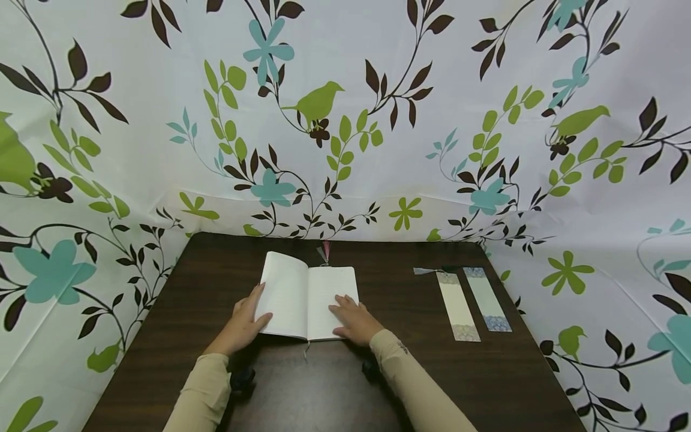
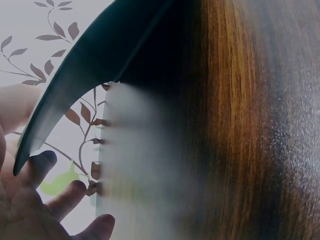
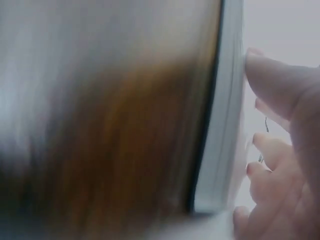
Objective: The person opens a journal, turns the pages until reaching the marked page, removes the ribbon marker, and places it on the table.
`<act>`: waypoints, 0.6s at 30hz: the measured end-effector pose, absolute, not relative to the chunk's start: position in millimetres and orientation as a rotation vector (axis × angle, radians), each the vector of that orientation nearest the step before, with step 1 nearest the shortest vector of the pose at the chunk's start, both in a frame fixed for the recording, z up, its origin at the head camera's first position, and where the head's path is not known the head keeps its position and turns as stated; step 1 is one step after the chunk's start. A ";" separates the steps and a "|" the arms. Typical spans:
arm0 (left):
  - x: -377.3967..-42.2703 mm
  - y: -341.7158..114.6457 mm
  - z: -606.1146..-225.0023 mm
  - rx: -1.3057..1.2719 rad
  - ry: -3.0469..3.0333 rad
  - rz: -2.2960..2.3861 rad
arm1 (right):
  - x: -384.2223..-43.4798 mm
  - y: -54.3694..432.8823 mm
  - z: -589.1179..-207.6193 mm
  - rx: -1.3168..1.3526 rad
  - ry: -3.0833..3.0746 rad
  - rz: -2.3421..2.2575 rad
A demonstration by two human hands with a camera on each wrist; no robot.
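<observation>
An open white-paged notebook [image 1: 302,300] with a dark cover sits mid-frame, page marks too faint to read, its left side pinched between the left hand's [image 1: 242,323] thumb and fingers; the right hand [image 1: 356,321] rests, fingers spread, on the right page. Two flat rectangular bookmarks, cream [image 1: 457,306] and pale green [image 1: 487,300], lie at frame right.

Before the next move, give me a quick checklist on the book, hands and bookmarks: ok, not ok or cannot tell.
1. Book open: ok, both sides spread.
2. Left hand gripping its side: ok, thumb on the page.
3. Right hand on the right page: ok, fingers spread.
4. Left cover flat on the table: not ok, raised in the left wrist view.
5. Cream bookmark and pale green bookmark clear of the book: ok.
6. What the pink tassel hangs from: cannot tell, hidden behind the book.
</observation>
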State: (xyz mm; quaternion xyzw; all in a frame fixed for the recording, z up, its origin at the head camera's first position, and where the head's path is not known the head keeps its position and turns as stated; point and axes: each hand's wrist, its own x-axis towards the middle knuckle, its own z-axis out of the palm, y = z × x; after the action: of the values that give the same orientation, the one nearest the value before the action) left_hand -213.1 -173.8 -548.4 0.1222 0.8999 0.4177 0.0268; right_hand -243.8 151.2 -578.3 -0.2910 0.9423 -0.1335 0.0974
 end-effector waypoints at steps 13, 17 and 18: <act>-213.4 -175.0 -549.2 0.417 2.785 1.296 | -254.4 189.3 -569.1 -0.801 2.682 -0.582; -213.4 -175.2 -549.6 0.471 2.789 1.281 | -255.5 191.2 -570.7 -0.812 2.686 -0.580; -213.4 -175.3 -549.5 0.478 2.790 1.276 | -255.5 191.2 -571.5 -0.813 2.692 -0.572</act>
State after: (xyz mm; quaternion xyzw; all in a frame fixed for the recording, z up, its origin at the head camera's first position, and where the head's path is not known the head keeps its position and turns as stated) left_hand -213.4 -175.3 -549.5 0.1538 0.8985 0.4108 0.0182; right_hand -255.5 191.2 -571.5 -0.2807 0.9294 -0.1976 0.1357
